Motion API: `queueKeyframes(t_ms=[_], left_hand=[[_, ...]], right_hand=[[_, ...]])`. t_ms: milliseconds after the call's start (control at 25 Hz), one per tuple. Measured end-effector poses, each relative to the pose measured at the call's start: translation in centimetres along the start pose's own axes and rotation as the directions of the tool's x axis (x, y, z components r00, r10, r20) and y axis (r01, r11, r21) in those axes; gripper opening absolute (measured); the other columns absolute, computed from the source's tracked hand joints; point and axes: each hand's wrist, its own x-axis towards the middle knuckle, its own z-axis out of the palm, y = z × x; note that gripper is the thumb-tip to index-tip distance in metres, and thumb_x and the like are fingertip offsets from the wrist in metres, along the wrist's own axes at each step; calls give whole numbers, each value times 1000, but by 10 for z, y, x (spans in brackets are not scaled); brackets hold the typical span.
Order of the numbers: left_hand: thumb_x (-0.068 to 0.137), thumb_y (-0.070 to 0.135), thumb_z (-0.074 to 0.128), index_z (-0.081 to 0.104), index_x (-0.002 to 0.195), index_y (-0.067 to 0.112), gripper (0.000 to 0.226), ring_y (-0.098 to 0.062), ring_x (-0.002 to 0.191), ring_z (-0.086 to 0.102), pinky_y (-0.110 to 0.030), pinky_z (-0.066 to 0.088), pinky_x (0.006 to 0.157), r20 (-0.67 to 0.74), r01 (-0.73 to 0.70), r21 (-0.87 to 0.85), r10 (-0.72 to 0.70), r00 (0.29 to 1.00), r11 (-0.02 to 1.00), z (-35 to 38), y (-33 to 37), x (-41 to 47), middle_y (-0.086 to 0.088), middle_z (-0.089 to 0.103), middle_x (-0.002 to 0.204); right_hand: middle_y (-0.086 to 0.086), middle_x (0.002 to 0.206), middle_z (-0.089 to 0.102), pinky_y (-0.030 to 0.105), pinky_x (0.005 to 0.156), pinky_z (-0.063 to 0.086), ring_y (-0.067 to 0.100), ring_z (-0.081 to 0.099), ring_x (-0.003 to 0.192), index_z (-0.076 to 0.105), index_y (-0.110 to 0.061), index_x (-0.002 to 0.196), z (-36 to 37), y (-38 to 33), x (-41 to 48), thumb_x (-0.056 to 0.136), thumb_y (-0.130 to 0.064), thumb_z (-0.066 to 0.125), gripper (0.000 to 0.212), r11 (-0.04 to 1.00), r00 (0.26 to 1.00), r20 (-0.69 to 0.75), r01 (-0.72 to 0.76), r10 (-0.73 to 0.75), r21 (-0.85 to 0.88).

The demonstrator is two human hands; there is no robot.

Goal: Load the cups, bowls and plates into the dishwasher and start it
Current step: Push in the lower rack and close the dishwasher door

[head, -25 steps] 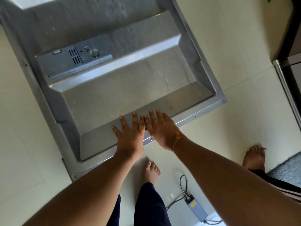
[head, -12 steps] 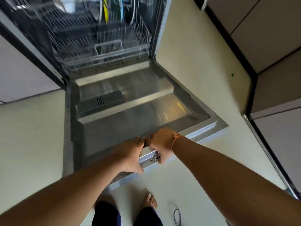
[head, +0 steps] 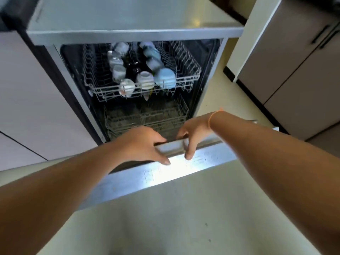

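The dishwasher door (head: 184, 208) is tilted partway up in front of me, its silver top edge with the control strip (head: 176, 166) catching the light. My left hand (head: 141, 144) and my right hand (head: 191, 133) both grip that top edge, fingers curled over it. Behind the door the dishwasher (head: 128, 35) stands open. Its upper rack (head: 185, 78) holds several upturned cups and glasses, among them a pale blue cup (head: 165, 78). The lower rack (head: 147, 116) is dim and its contents are hard to make out.
White cabinet fronts (head: 33, 100) flank the dishwasher on the left. Grey-brown cabinets with dark handles (head: 298, 57) stand at the right across a strip of pale floor (head: 219, 92). The grey countertop (head: 128, 13) runs above the machine.
The door has swung up from lying flat to partly raised. Both hands went from resting flat on its inner face to gripping its top edge, and my view has lifted toward the racks.
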Motion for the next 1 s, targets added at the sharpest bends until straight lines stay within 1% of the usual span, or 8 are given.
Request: queueKeyframes(t_ms=[200, 360, 440, 560, 680, 840, 920, 1000], left_hand=[[72, 65, 59, 62, 118, 33, 55, -14, 101, 60, -33, 49, 90, -313, 133, -89, -155, 937, 987, -55, -31, 23, 10, 66, 112], [91, 55, 28, 55, 124, 22, 54, -26, 112, 56, -38, 48, 87, -661, 150, 123, -31, 749, 981, -60, -48, 46, -3, 63, 120], [93, 51, 30, 49, 131, 18, 54, -27, 132, 41, -41, 37, 106, -725, 123, 172, 41, 688, 977, -66, -55, 57, -7, 50, 138], [91, 54, 35, 30, 143, 11, 68, -29, 145, 10, -43, 8, 117, -780, 243, 201, 4, 626, 949, -90, -70, 72, -13, 22, 154], [91, 56, 26, 28, 143, 5, 73, -34, 144, 8, -46, 6, 116, -850, 310, 278, 83, 520, 909, -110, -79, 83, -19, 19, 154], [93, 57, 25, 19, 146, 4, 75, -34, 145, 3, -46, 0, 117, -846, 387, 241, -3, 533, 890, -140, -95, 103, -19, 12, 155], [94, 54, 26, 29, 143, 3, 70, -33, 143, 17, -45, 8, 118, -838, 374, 257, 13, 546, 891, -153, -102, 113, -18, 27, 151], [94, 51, 29, 49, 130, 4, 62, -32, 127, 46, -44, 32, 107, -859, 320, 283, 91, 504, 904, -163, -107, 123, -16, 52, 135]], right_hand=[[-9, 142, 44, 36, 112, 24, 12, 38, 131, 40, -36, 138, -30, 27, 0, 87, -39, 60, 55, 909, 888, -459, 202, -13, 365], [-4, 155, 21, 47, 116, 2, 20, 10, 144, 26, -36, 144, -31, 17, 36, 100, -44, 22, 45, 989, 542, -833, 19, 114, 148], [-2, 157, 10, 49, 115, -1, 21, 1, 145, 16, -34, 147, -36, 12, 49, 93, -55, 6, 58, 986, 448, -879, -60, 166, 156], [4, 158, -6, 54, 113, -1, 25, -10, 144, 1, -31, 148, -58, 18, 60, 79, -70, -1, 80, 990, 402, -910, -128, 103, 56], [9, 156, -15, 59, 110, -3, 29, -15, 143, -9, -31, 147, -86, 24, 68, 70, -82, 10, 94, 993, 391, -918, -118, 71, 26], [13, 153, -26, 63, 107, -7, 34, -22, 140, -21, -32, 143, -128, 29, 81, 57, -91, 11, 109, 988, 428, -900, -153, 81, 16], [12, 153, -25, 65, 107, -9, 33, -24, 139, -22, -32, 143, -146, 32, 89, 56, -90, 12, 110, 985, 438, -894, -173, 92, 16], [9, 156, -13, 66, 105, -11, 32, -19, 141, -13, -33, 146, -159, 33, 96, 62, -87, 19, 105, 983, 418, -902, -181, 110, 37]])
